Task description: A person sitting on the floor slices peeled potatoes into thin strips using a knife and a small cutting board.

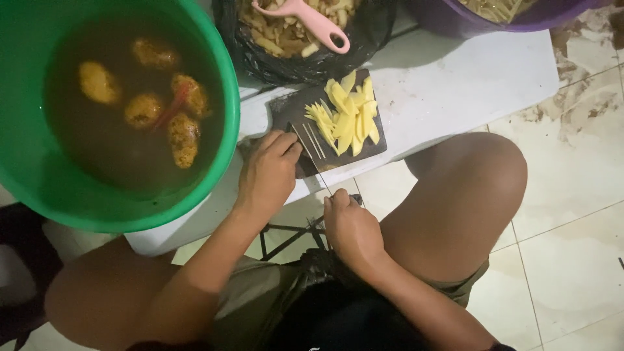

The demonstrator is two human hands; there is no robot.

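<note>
A small dark cutting board [290, 111] lies on a white slab [455, 84] in front of me. A pile of yellow potato strips [348, 114] covers its right half. My left hand [268, 171] rests on the board's near left corner, fingers curled down on a few thin strips [311, 140]. My right hand [349, 224] grips a knife handle near the slab's front edge. The thin blade [311, 156] runs from it up across the board, beside my left fingertips.
A green tub [221, 97] of murky water with several unpeeled potatoes [183, 138] sits at left. A black bag [305, 62] of peelings with a pink peeler [312, 23] is behind the board. A purple basin [448, 23] stands at back right. My bare knees flank a tiled floor [572, 214].
</note>
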